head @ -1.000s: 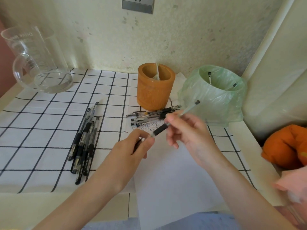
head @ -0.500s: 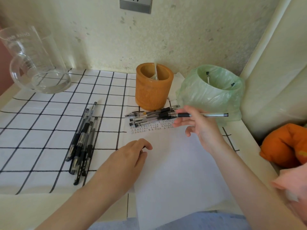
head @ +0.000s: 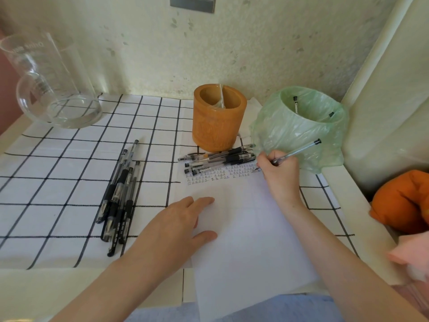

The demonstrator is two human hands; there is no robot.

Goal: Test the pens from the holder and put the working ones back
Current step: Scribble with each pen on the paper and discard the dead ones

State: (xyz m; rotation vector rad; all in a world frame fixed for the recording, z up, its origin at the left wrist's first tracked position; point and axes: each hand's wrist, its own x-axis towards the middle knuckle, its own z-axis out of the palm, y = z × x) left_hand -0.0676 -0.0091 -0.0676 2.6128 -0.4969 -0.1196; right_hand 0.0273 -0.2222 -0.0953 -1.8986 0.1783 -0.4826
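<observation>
Pens [head: 120, 194] heaped left of centre are only part of what your table [head: 58, 173] carries on its black-gridded cloth. A sheet of paper [head: 250, 240] runs from the bottom edge up to mid-frame. At upper left stands a glass beaker [head: 53, 84]. At upper right is a bin lined with a green bag [head: 290, 140], with two pen ends showing inside. The wooden holder [head: 218, 119] stands upright at upper centre, just left of the bin. A second group of pens [head: 220, 159] lies crosswise at its foot, along the paper's top edge, above rows of small test marks [head: 220, 174].

Your left hand [head: 178, 224] lies flat on the paper, fingers straight and thumb spread, pinning the sheet. Your right hand [head: 278, 173], right of centre, pinches the pen under test [head: 299, 151] in a writing grip.

That pen's long axis runs from lower left to upper right. Its tip points down at the paper by the right end of the marks, and its black end cap rises in front of the bin's wall. You cannot tell from here whether the tip touches the paper.

The holder lies up and left of your right hand, and the bin sits just behind it, so your right hand is nearer to both. If the pen writes, you will probably need to swing it upright and carry it left to the holder's mouth.
</observation>
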